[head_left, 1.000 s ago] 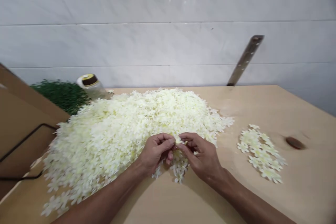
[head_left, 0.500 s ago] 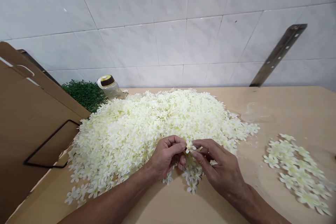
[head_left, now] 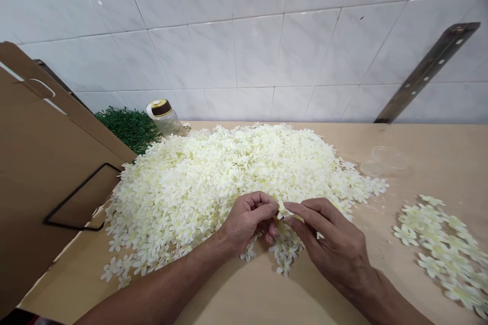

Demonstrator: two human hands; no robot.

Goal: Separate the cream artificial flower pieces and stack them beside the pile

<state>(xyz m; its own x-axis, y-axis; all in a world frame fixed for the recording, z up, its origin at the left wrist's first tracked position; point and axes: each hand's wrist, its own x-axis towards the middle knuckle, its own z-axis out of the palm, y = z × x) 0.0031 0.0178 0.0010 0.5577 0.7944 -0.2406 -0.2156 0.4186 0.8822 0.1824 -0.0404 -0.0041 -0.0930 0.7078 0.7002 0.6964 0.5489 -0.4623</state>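
A small white artificial flower [head_left: 281, 210] with a yellowish centre is pinched between the thumb and forefinger of my left hand [head_left: 251, 218]. From the other side, my right hand [head_left: 330, 233] reaches up to it, the forefinger tip at the petal edge. A gap shows between the right thumb and forefinger, and I cannot tell whether the thumb touches the flower. Behind both hands spreads a large heap of loose artificial flowers [head_left: 213, 172]. A few more flowers [head_left: 284, 254] lie on the table just below my fingers.
A smaller group of flowers [head_left: 438, 249] lies at the right on the wooden table [head_left: 247, 299]. Behind it is a clear plastic piece [head_left: 385, 160]. At the back left stand a bottle [head_left: 168, 118], green artificial grass [head_left: 129, 127] and a cardboard box [head_left: 57, 172]. A tiled wall [head_left: 229, 56] rises behind.
The view has shifted, so most things sit slightly further right. The flower in my left fingers has turned and shows less of its face. My right forefinger is straighter against its edge.
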